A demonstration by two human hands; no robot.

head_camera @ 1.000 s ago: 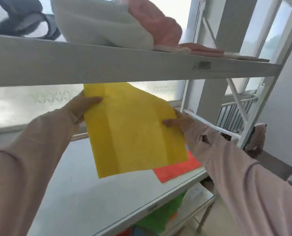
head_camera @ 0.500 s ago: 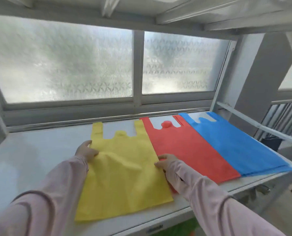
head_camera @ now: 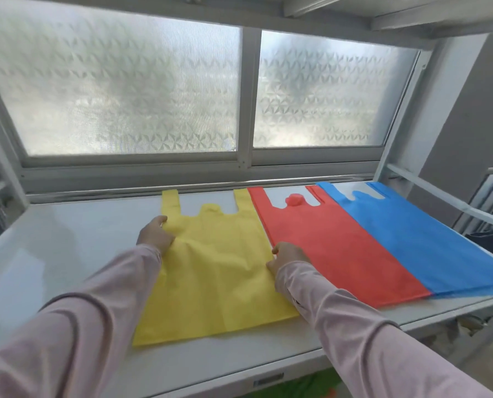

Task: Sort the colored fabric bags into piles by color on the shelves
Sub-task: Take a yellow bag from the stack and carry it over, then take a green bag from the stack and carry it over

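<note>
Bags, three, flat and side by side on the white shelf (head_camera: pixel 67 254): one yellow bag (head_camera: pixel 219 277) at centre, one red bag (head_camera: pixel 334 248) at its 3 o'clock, edges touching, one blue bag (head_camera: pixel 417 239) beyond, its near corner cut off by the frame. Hands, two: left hand (head_camera: pixel 156 235) at the yellow bag's 10 o'clock edge, right hand (head_camera: pixel 287 258) at its 3 o'clock edge; whether either grip pinched or merely pressed the fabric could not be told. Frosted window panes (head_camera: pixel 130 90), two, at 12 o'clock. Green fabric (head_camera: pixel 302 389) below the shelf, mostly hidden.
</note>
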